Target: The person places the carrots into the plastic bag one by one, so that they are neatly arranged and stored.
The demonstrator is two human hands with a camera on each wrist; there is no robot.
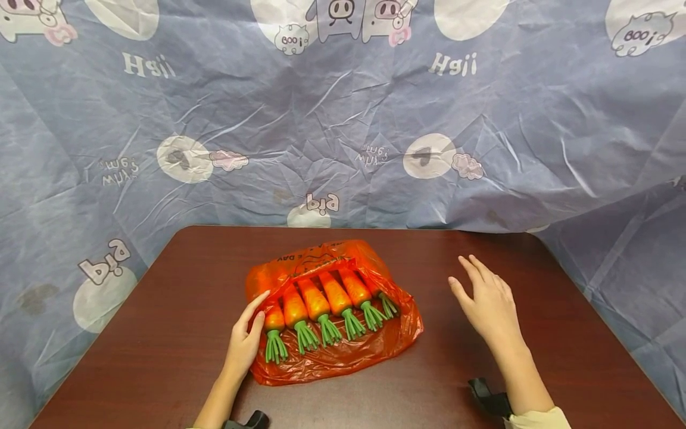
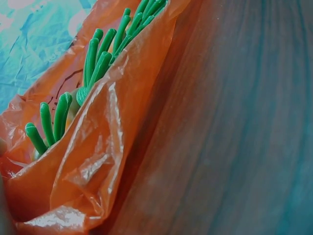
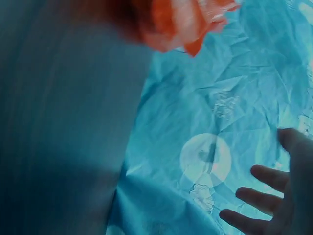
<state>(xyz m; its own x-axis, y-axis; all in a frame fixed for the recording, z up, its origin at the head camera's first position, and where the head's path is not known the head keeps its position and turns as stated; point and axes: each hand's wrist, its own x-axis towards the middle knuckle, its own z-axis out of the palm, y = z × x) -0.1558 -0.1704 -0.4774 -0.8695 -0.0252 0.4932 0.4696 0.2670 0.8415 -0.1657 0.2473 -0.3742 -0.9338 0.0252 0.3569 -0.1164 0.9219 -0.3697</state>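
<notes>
The orange plastic bag (image 1: 332, 351) of toy carrots (image 1: 316, 304) lies mid-table (image 1: 161, 333) — the left hand (image 1: 245, 342), fingers straight and together, touches its left edge, while the right hand (image 1: 485, 304), fingers relaxed and slightly apart, hovers over bare wood well right of the bag.

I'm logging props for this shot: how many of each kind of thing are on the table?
Toy carrots: 6, orange with green tops, in a row
Orange plastic bag: 1, under and around them
Total: 7

The left hand touches the bag's edge; the right hand hovers apart, open.
</notes>
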